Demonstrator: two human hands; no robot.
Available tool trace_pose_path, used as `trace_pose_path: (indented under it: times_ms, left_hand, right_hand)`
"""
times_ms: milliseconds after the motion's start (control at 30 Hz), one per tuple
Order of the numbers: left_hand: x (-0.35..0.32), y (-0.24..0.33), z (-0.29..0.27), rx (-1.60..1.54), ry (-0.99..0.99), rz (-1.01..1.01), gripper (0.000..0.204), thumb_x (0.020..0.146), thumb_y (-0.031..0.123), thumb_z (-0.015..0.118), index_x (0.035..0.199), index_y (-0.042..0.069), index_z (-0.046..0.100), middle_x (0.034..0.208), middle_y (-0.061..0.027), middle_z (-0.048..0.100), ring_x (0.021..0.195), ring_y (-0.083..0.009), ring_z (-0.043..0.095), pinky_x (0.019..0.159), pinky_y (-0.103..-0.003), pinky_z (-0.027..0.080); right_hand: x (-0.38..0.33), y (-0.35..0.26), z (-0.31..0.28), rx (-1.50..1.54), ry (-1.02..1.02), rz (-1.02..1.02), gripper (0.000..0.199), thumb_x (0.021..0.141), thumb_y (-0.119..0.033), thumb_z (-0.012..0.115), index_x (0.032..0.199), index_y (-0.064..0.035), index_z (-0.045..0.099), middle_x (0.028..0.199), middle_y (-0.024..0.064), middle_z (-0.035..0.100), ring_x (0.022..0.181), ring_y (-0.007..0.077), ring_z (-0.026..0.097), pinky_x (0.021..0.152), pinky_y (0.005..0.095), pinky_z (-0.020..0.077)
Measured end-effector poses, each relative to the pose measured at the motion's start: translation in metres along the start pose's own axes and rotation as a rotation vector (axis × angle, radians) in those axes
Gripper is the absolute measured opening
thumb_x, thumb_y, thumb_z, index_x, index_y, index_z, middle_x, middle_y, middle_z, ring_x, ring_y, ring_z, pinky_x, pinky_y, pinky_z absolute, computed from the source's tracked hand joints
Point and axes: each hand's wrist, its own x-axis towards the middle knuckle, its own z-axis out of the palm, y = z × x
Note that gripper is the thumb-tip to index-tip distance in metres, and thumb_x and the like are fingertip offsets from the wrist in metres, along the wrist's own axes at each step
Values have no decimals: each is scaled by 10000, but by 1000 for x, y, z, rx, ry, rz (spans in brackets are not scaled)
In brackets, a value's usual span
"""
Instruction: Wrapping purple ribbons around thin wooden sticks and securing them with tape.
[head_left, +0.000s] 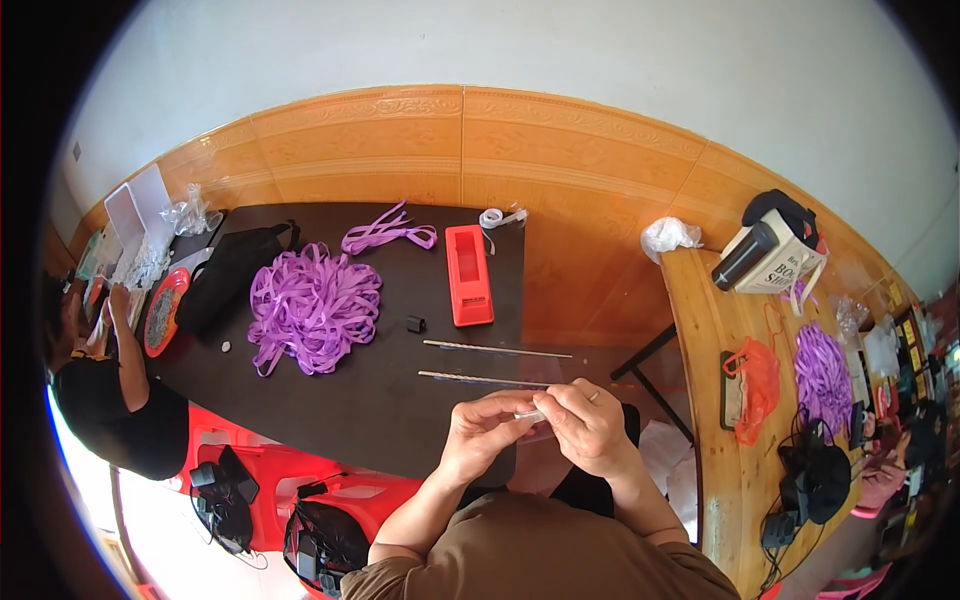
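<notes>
My left hand (pixel 482 432) and my right hand (pixel 590 428) meet just in front of the dark table's near right corner. The fingertips of both pinch a small whitish piece (pixel 527 413), mostly covered by the fingers, so its kind is unclear. Just beyond my hands, two thin metal rods (pixel 497 349) (pixel 484 378) with twisted left parts lie side by side and reach past the table's right edge. A red tape-dispenser-like holder (pixel 469 300) stands behind them. Left of the rods sits a small black block (pixel 416 324).
A heap of purple ribbon (pixel 315 308) lies on the dark table (pixel 400 400), beside a black bag (pixel 235 265). A white tape roll (pixel 493 217) is at the back. A person (pixel 115 400) works at far left. The wooden table (pixel 705 400) at right holds an orange plastic bag (pixel 757 390) and more ribbon (pixel 822 375).
</notes>
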Motion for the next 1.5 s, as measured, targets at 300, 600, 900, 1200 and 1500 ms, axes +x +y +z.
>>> trace_pose_path:
  times_ms: [300, 600, 900, 1200, 1500]
  left_hand:
    - [3, 10, -4, -10, -98, -48, 236, 886, -72, 546, 1089, -56, 666, 1174, -245, 602, 959, -301, 656, 781, -341, 559]
    - [5, 10, -9, -108, -185, -90, 226, 915, -21, 549, 1109, -49, 660, 1178, -254, 587, 930, -309, 662, 800, -350, 556]
    - [7, 11, -8, -158, -224, -128, 224, 925, -19, 540, 1114, -45, 658, 1169, -198, 590, 951, -250, 644, 837, -327, 536]
    - [6, 5, -5, -156, -174, -120, 200, 915, -30, 553, 1082, -60, 658, 1132, -170, 595, 953, -230, 637, 857, -332, 531]
    - [6, 3, -4, -165, -182, -83, 217, 906, -76, 528, 1082, -63, 654, 1132, -179, 588, 952, -239, 634, 860, -334, 530]
  right_hand:
    - [-3, 2, -2, 147, 1, 80, 302, 681, 69, 679, 980, 40, 646, 840, 106, 603, 643, 225, 565, 550, 308, 471]
    - [-4, 3, -2, 341, 34, 154, 276, 721, 64, 668, 996, 52, 645, 840, 130, 616, 664, 236, 583, 572, 319, 472]
    - [-11, 7, -3, 497, 54, 275, 208, 797, 3, 680, 996, 57, 651, 841, 135, 632, 691, 211, 616, 615, 282, 491]
    - [-17, 9, 3, 515, 90, 317, 202, 803, 5, 681, 999, 47, 653, 856, 141, 646, 700, 216, 627, 620, 280, 493]
    - [-17, 9, 6, 373, 109, 224, 239, 781, 44, 671, 1019, 52, 643, 850, 147, 639, 685, 251, 624, 595, 306, 498]
